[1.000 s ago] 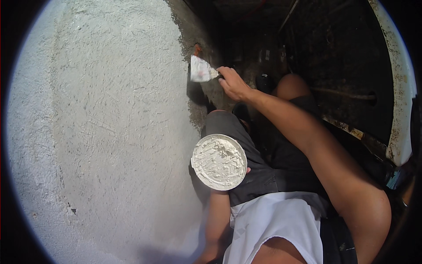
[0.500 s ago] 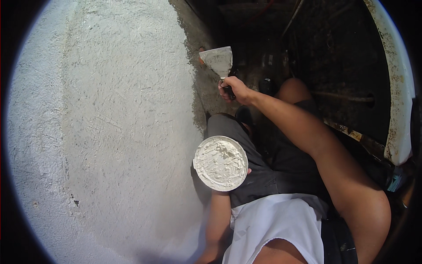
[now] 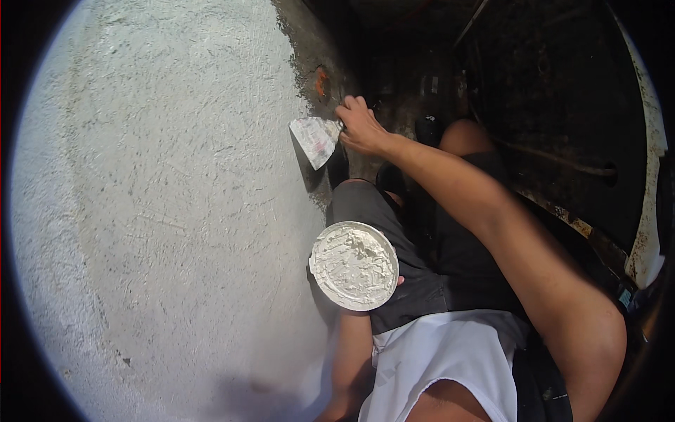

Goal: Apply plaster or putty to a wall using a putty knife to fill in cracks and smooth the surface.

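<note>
Where my right hand point(image 3: 361, 126) is: upper middle of the frame, fingers folded round the handle of the scraper point(image 3: 314, 139).
Scraper blade: left of my knuckles, broad and smeared with white, angled down over the ragged edge of the white; I cannot tell whether it touches the wall point(image 3: 176, 197).
Left hand point(image 3: 401, 280): near the centre, holding the dish point(image 3: 365, 307) from underneath; mostly hidden, with a fingertip showing at the right rim, so I cannot tell how far my fingers spread.
Dish: round and pale, face up over the left leg of my dark shorts point(image 3: 422, 290).
Paste point(image 3: 354, 266): white, lying in ridges across the dish.
Wall: rough and white, filling the left of the frame.
Grey strip point(image 3: 306, 46): upper middle, along the white edge, with an orange patch point(image 3: 321, 81) above the scraper.
Shirt point(image 3: 443, 341): white, at the lower middle.
</note>
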`<state>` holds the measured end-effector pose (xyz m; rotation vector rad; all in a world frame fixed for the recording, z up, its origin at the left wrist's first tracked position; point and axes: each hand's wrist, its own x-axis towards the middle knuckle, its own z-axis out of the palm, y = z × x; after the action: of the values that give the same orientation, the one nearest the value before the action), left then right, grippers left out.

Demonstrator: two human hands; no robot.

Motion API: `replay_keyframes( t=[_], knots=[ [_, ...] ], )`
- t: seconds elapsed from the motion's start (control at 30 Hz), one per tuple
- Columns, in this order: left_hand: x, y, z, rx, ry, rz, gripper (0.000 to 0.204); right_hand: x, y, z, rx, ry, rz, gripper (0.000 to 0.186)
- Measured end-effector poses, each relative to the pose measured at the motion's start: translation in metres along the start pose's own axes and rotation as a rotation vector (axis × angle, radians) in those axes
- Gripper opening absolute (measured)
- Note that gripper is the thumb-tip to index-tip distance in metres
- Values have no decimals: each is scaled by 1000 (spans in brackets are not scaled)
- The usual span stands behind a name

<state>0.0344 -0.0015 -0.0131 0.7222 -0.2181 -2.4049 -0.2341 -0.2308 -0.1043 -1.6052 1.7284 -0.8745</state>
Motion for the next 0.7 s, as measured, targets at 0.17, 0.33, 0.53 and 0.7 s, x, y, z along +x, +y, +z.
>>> replay_keyframes(
  t=[0.17, 0.33, 0.53, 0.7],
  knots=[
    [3, 7, 9, -147, -97, -13, 87, 19, 1, 0, 2, 60, 52, 43],
    [6, 9, 12, -689, -79, -116, 89, 27, 5, 10, 17, 99, 55, 42],
    [5, 8, 9, -713, -96, -122, 88, 36, 4, 27, -50, 158, 74, 57],
    [5, 6, 6, -726, -108, -114, 89, 45, -2, 42, -301, 229, 51, 60]
  ],
)
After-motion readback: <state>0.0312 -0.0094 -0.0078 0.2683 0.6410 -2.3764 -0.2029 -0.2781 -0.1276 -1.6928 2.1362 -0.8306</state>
